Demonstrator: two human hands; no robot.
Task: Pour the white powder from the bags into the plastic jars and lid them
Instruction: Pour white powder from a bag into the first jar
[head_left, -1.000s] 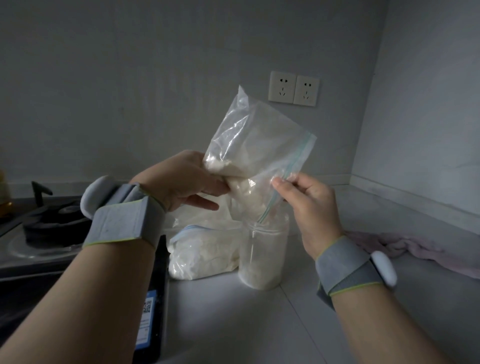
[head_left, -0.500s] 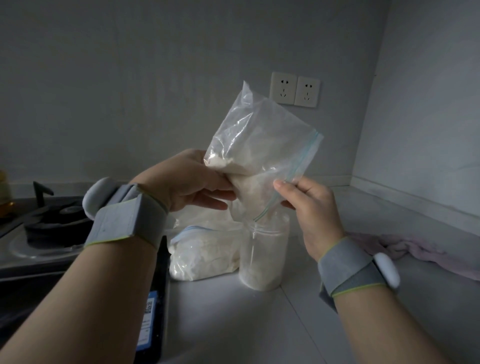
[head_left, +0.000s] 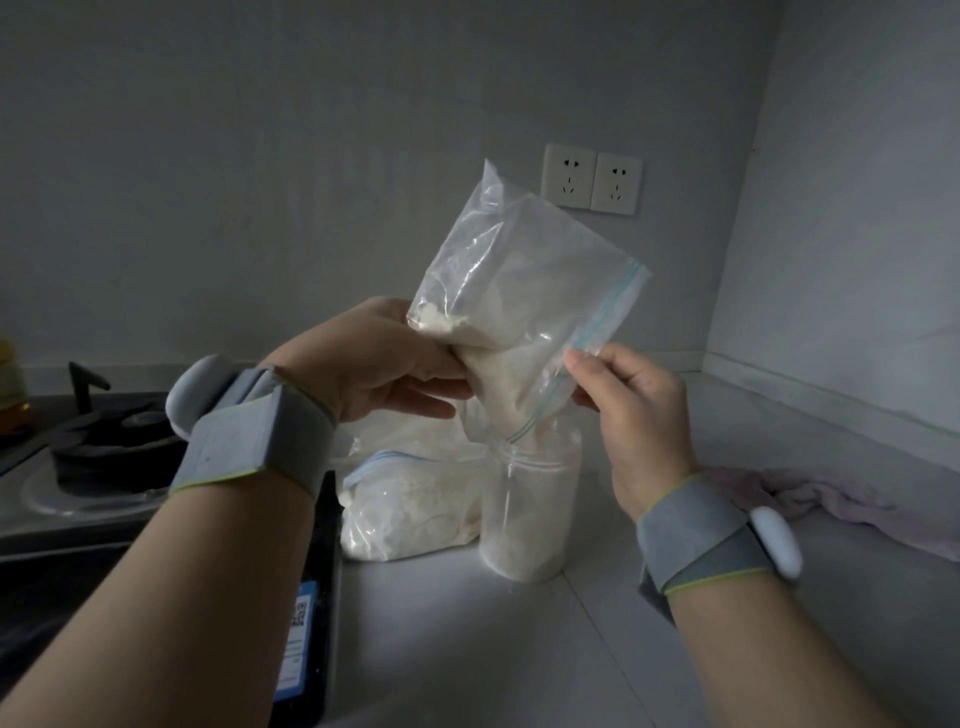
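1. Clear zip-top plastic bag of white powder (head_left: 519, 291) is held in the air, tilted, with its blue-striped zip edge on the right side and the lowest corner pointing down into the mouth of the jar.
2. Left hand (head_left: 374, 364): fingers and thumb curled round the bag's lower left part, bunching the plastic where the powder sits. Firm grip.
3. Right hand (head_left: 628, 405): thumb and forefinger pinch the blue zip edge partway down. The other fingers are loosely curled behind it.
4. Round clear plastic jar (head_left: 530, 514) stands upright on the pale grey counter (head_left: 467, 649), directly under the bag's low corner. There is white powder in the bottom; the wall is dusted, so I can't read the exact level.
5. A second clear bag of white powder (head_left: 410, 509) lies on the counter, touching the jar's left side.
6. Grey fabric wristbands are on both wrists, left (head_left: 254, 447) and right (head_left: 696, 535).
7. Black gas burner (head_left: 114, 447) is at far left, and a dark flat item with a blue QR label (head_left: 306, 623) lies at the counter edge.
8. Crumpled pink cloth (head_left: 841, 504) is on the counter at right, well apart from the jar. White double wall socket (head_left: 592, 179) is behind the bag.
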